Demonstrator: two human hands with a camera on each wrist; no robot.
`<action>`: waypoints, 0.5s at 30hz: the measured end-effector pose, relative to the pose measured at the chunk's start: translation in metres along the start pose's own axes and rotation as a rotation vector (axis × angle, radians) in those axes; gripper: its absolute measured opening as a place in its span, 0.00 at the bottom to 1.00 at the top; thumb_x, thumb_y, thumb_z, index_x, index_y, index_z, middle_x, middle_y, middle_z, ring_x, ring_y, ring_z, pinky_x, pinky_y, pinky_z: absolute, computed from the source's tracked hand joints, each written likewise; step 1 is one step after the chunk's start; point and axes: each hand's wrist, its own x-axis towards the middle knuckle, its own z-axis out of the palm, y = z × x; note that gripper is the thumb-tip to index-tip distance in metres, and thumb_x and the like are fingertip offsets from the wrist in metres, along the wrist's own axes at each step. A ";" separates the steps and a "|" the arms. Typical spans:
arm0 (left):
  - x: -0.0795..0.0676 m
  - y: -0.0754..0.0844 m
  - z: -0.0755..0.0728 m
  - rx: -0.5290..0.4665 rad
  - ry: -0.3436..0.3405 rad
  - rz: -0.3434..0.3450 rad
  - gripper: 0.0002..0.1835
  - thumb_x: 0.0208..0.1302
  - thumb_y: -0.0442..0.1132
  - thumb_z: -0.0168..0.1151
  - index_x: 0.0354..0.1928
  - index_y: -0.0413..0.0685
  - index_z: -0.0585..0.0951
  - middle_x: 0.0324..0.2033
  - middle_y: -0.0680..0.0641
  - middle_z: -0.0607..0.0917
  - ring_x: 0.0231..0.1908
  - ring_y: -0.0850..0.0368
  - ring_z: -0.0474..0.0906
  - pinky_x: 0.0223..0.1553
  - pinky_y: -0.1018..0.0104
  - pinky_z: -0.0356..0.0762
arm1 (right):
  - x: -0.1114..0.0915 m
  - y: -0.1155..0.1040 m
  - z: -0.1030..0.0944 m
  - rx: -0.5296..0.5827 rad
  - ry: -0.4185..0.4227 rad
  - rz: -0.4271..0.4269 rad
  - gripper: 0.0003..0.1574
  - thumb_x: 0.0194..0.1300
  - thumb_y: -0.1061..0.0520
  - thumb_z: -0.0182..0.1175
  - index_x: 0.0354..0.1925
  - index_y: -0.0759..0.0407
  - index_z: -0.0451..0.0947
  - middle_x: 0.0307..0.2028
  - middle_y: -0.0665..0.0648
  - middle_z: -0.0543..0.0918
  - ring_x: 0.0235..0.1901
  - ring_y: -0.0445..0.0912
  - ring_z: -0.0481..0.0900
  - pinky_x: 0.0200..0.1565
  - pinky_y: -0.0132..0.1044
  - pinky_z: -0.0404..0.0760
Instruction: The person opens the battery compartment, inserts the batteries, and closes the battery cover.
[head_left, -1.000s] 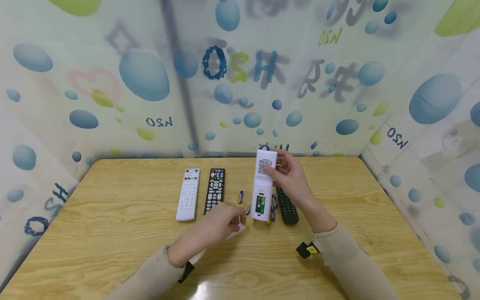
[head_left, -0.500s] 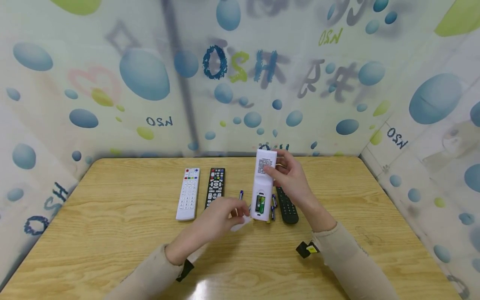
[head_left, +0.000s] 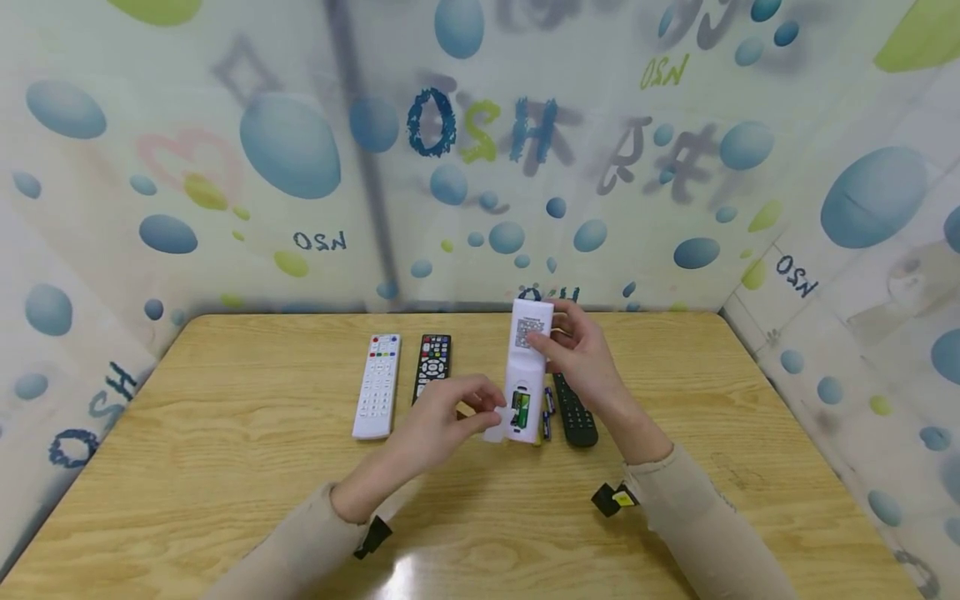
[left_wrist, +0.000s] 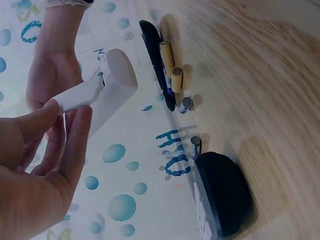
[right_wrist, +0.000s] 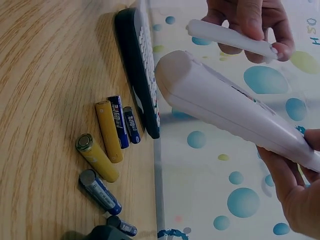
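Observation:
My right hand (head_left: 588, 362) grips a white remote control (head_left: 528, 371) near its upper end, raised over the table with its back showing. Its battery compartment is uncovered, and green batteries (head_left: 522, 408) lie inside. Between thumb and fingers my left hand (head_left: 442, 421) pinches the white battery cover (head_left: 495, 430), right at the left side of the compartment in the head view. In the right wrist view the cover (right_wrist: 230, 39) hangs just above the remote's back, apart from it. The left wrist view shows the cover (left_wrist: 77, 96) overlapping the remote's end (left_wrist: 120, 72).
Another white remote (head_left: 377, 387) and a black remote (head_left: 433, 358), partly behind my left hand, lie to the left. A dark remote (head_left: 576, 417) lies on the right. Loose yellow batteries (right_wrist: 109, 132) and blue batteries (right_wrist: 100, 192) rest on the wooden table (head_left: 247, 417) below the raised remote.
My left hand has moved right and slightly up with the battery cover, bringing it beside the open compartment. The right hand and its remote have stayed nearly still.

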 end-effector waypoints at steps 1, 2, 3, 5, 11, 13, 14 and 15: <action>0.000 0.001 0.000 -0.002 0.002 0.001 0.08 0.66 0.30 0.70 0.44 0.49 0.85 0.38 0.55 0.87 0.38 0.61 0.84 0.35 0.63 0.85 | 0.000 0.000 0.000 0.002 -0.002 0.000 0.29 0.75 0.61 0.61 0.70 0.60 0.65 0.57 0.67 0.76 0.50 0.58 0.81 0.41 0.46 0.87; 0.001 0.001 0.001 -0.007 0.004 0.001 0.09 0.66 0.30 0.70 0.44 0.50 0.85 0.38 0.55 0.87 0.38 0.61 0.83 0.35 0.63 0.85 | 0.000 0.000 0.001 0.003 -0.003 -0.001 0.29 0.75 0.61 0.60 0.70 0.61 0.65 0.57 0.67 0.76 0.50 0.58 0.81 0.41 0.46 0.87; 0.001 0.001 0.002 -0.011 0.005 0.002 0.09 0.66 0.30 0.70 0.44 0.50 0.85 0.38 0.55 0.87 0.38 0.61 0.83 0.34 0.64 0.85 | 0.000 0.000 0.001 0.004 -0.006 -0.003 0.29 0.75 0.62 0.60 0.70 0.61 0.65 0.57 0.67 0.76 0.50 0.58 0.81 0.41 0.45 0.87; 0.002 0.002 0.002 -0.012 0.009 0.014 0.10 0.66 0.29 0.70 0.46 0.49 0.84 0.38 0.55 0.87 0.38 0.61 0.83 0.36 0.64 0.86 | 0.000 0.000 0.002 0.003 -0.010 -0.005 0.29 0.75 0.62 0.60 0.70 0.62 0.64 0.56 0.68 0.76 0.49 0.58 0.81 0.41 0.45 0.87; 0.003 0.002 0.003 0.000 0.013 0.050 0.12 0.65 0.27 0.69 0.49 0.48 0.85 0.40 0.55 0.86 0.39 0.62 0.83 0.41 0.63 0.85 | -0.001 0.000 0.002 0.010 -0.021 -0.008 0.30 0.75 0.63 0.59 0.70 0.62 0.64 0.56 0.69 0.76 0.48 0.57 0.81 0.40 0.45 0.88; 0.004 0.002 0.004 0.002 0.014 0.051 0.12 0.66 0.28 0.69 0.48 0.48 0.85 0.40 0.54 0.86 0.39 0.61 0.82 0.39 0.64 0.85 | -0.001 0.000 0.002 0.013 -0.022 -0.010 0.29 0.75 0.63 0.59 0.70 0.63 0.64 0.55 0.69 0.76 0.48 0.57 0.81 0.40 0.46 0.88; 0.004 0.003 0.004 0.002 0.014 0.049 0.12 0.66 0.28 0.69 0.48 0.48 0.85 0.40 0.55 0.86 0.39 0.61 0.82 0.38 0.65 0.85 | -0.001 0.000 0.002 0.015 -0.023 -0.011 0.29 0.75 0.63 0.59 0.70 0.63 0.64 0.55 0.69 0.76 0.48 0.57 0.81 0.40 0.46 0.88; 0.004 0.003 0.005 0.004 0.015 0.049 0.11 0.66 0.28 0.69 0.48 0.48 0.85 0.40 0.54 0.86 0.39 0.61 0.82 0.37 0.65 0.85 | -0.001 0.000 0.002 0.014 -0.024 -0.012 0.29 0.75 0.63 0.59 0.70 0.63 0.64 0.55 0.69 0.76 0.48 0.57 0.81 0.40 0.46 0.88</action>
